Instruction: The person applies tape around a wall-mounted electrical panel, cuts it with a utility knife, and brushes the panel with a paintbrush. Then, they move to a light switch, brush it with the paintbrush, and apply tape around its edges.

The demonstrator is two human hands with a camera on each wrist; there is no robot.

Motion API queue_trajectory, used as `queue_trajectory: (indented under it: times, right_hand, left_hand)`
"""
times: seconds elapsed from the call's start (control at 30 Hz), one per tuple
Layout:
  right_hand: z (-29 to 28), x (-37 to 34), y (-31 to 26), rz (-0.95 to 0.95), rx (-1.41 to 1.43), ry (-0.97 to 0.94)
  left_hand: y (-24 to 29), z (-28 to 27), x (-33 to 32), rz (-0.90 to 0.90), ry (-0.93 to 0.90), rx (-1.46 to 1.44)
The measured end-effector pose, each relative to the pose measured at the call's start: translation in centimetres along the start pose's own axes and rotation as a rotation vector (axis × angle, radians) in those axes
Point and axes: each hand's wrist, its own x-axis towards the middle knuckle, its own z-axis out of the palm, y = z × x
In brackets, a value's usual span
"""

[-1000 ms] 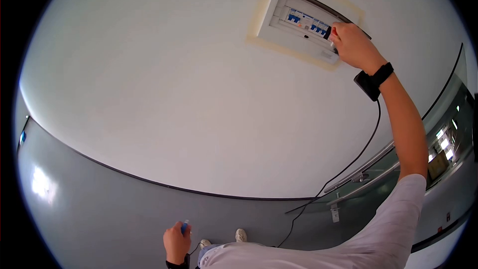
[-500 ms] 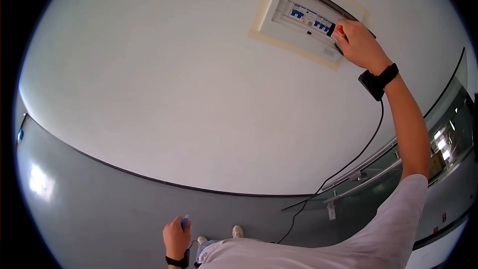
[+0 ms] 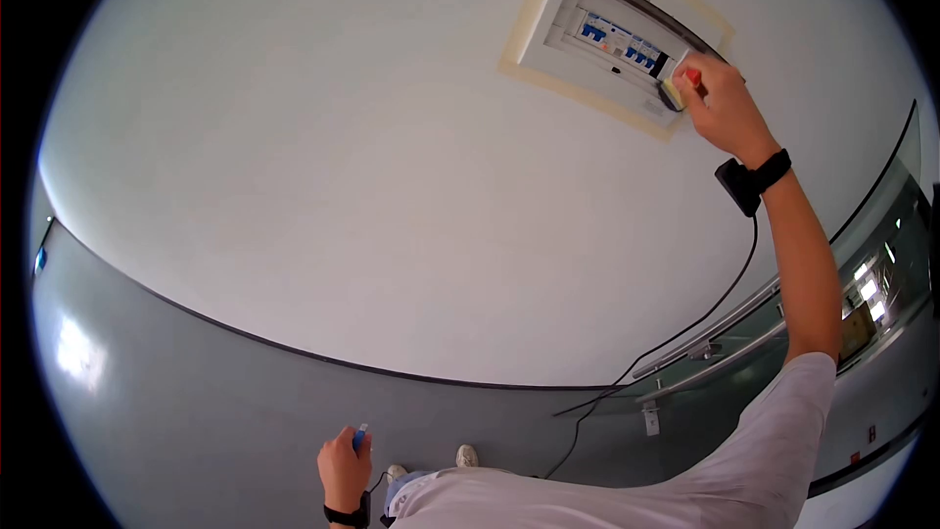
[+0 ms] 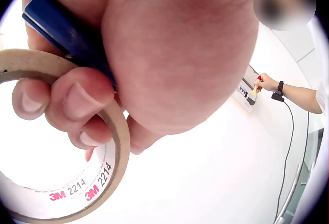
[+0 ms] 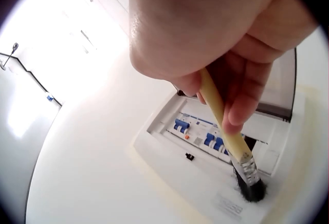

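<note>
My right hand (image 3: pixel 727 108) pinches a paintbrush, its red handle tip showing in the head view. In the right wrist view the brush (image 5: pixel 237 142) has a pale yellow handle and dark bristles, which lie against the lower right frame of a white breaker box (image 5: pixel 164 147). Blue breaker switches (image 5: pixel 215 142) show beside it. Down low, my left hand (image 3: pixel 345 470) grips a blue object (image 3: pixel 359 438); in the left wrist view its fingers also curl through a roll of tape (image 4: pixel 121 154) around the blue object (image 4: pixel 64 28).
Masking tape (image 3: pixel 558 91) borders the box on the white wall (image 3: pixel 343 186). The box's dark cover (image 3: pixel 646 8) is raised. A black cable (image 3: pixel 705 313) hangs from the right wrist device, past metal rails (image 3: pixel 720 364) at the right. Grey floor (image 3: pixel 225 402) lies below.
My right hand has moved slightly right and down with the brush, whose pale part and bristles now show below the breakers in the head view. The left hand stays nearly where it was.
</note>
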Motion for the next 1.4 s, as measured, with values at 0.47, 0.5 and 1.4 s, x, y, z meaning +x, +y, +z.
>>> queue_trajectory:
  times: [0.47,0.5,1.4]
  right_hand:
    - [6.1,-20.6,-3.2,0.182,0.335,0.117]
    - [7.0,-22.7,-4.0,0.24,0.395,0.089]
    - [27.5,-47.1,-16.4,0.786,0.759,-0.254]
  left_hand:
    - [-1.2,0.7,1.5,0.153,0.096,0.089]
    - [-0.6,0.4,1.7,0.136,0.061,0.086]
    - [13.9,-1.8,3.8,0.159,-0.288,0.295]
